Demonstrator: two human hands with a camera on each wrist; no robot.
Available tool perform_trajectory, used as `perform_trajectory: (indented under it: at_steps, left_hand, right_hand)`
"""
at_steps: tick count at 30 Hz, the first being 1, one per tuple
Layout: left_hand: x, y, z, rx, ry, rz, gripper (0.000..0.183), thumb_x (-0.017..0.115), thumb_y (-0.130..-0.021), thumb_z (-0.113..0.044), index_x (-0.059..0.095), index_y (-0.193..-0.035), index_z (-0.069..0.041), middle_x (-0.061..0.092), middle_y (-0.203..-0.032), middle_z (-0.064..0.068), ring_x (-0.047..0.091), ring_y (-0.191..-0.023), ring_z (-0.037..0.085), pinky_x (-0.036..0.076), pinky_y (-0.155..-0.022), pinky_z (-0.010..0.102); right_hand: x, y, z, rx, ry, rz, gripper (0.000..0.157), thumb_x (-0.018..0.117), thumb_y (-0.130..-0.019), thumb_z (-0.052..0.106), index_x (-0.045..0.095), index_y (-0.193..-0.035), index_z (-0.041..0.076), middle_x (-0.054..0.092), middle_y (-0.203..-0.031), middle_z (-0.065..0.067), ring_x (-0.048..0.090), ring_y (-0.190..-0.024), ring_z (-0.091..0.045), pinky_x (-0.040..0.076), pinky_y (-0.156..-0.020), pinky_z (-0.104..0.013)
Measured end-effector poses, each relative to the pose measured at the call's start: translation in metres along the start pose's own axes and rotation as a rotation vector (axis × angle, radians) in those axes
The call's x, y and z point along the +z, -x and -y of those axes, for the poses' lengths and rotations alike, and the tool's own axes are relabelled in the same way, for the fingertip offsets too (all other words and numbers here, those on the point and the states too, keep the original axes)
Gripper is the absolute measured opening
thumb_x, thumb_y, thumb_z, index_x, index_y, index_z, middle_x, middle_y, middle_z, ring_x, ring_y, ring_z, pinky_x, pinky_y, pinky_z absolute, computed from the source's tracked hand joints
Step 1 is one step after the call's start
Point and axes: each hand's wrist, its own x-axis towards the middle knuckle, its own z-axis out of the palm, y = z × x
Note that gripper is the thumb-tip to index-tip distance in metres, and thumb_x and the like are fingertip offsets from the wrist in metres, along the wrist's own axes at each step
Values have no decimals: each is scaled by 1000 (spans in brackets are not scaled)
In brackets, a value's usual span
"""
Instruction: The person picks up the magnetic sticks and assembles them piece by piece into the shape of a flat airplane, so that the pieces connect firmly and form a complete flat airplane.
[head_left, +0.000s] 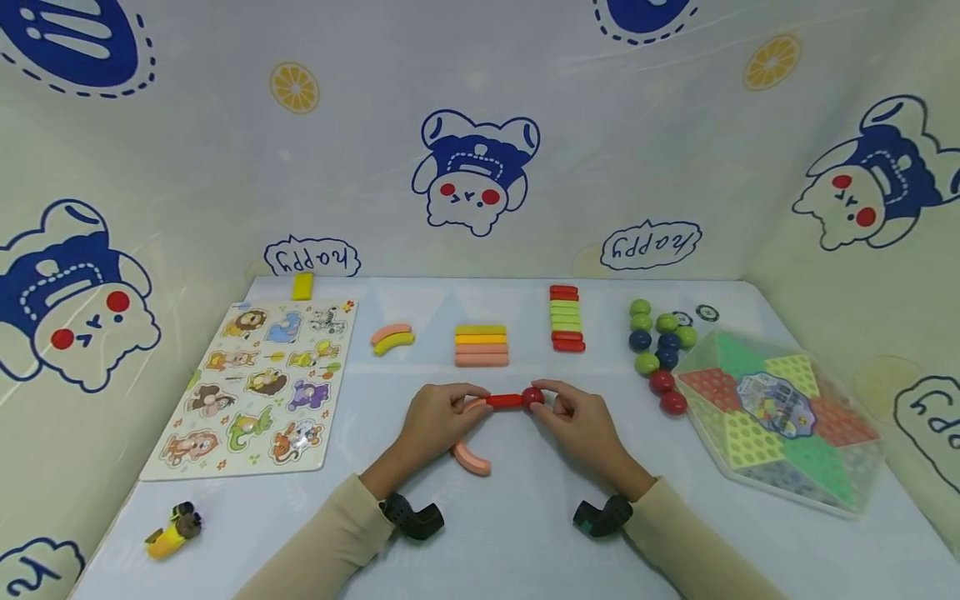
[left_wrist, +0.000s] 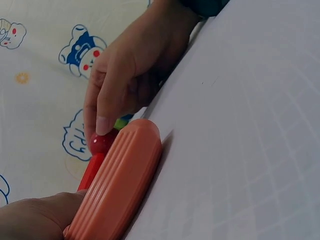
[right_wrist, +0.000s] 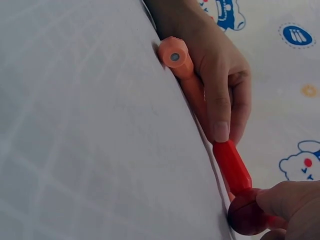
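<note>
My left hand (head_left: 435,418) pinches the left end of a short red rod (head_left: 504,401) between thumb and fingertips. At the rod's other end sits a dark red ball (head_left: 532,397), which my right hand (head_left: 581,423) grips with thumb and fingers. In the right wrist view, rod and ball (right_wrist: 248,212) meet end to end. Curved pink rods (head_left: 471,461) lie on the table beside and partly behind the left hand. A round metal spot (right_wrist: 175,57) shows in a pink end in the right wrist view.
Yellow, orange and pink rods (head_left: 481,346), red and green rods (head_left: 566,318) and two curved rods (head_left: 393,338) lie farther back. Green, blue and red balls (head_left: 662,382) stand beside a clear plastic box (head_left: 847,498). An animal puzzle board (head_left: 258,387) and a small yellow toy (head_left: 171,537) are at left.
</note>
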Motion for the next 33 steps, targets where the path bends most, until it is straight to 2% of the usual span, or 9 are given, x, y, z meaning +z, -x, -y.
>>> perform_trajectory:
  at_steps: [7,13,19,22,28,33]
  left_hand:
    - [-6,-2,4,-22,46,36,18,74,-80,-35,74,-96,-26,36,-46,-10,30,-40,4,21,-40,21]
    - [-12,-4,9,-24,-1,63,18,73,-80,-37,73,-96,-29,35,-46,-10,31,-40,5,22,-41,22]
    - [-18,-5,9,-18,-4,86,19,72,-80,-39,73,-96,-28,36,-46,-9,32,-40,5,23,-40,23]
    - [-24,-5,6,-24,-39,115,18,72,-81,-39,73,-95,-29,38,-46,-10,34,-40,4,24,-40,23]
    - [-40,-9,-3,-50,-143,230,12,74,-80,-35,73,-90,-30,40,-46,-9,38,-40,8,27,-41,23]
    - [-38,-11,-15,-15,-208,253,21,75,-78,-37,73,-96,-27,41,-48,-9,39,-43,9,27,-42,23]
  right_hand:
    - [1,1,-2,10,2,10,38,67,-83,45,63,-119,31,43,-55,3,41,-50,-14,32,-44,-26]
    - [1,1,-1,-7,15,1,38,70,-83,38,63,-119,28,43,-55,3,42,-50,-14,33,-43,-26]
    - [0,2,0,-8,51,10,35,71,-82,38,65,-116,30,42,-53,5,42,-49,-12,33,-44,-25]
    - [0,1,0,-20,65,24,32,70,-83,38,66,-114,32,41,-53,6,41,-49,-10,32,-44,-25]
    - [2,1,-2,-57,106,52,30,70,-83,41,64,-112,40,40,-53,8,39,-49,-9,31,-45,-25]
    - [3,3,-3,-100,130,42,30,69,-82,42,64,-112,41,39,-53,9,39,-49,-8,32,-45,-24]
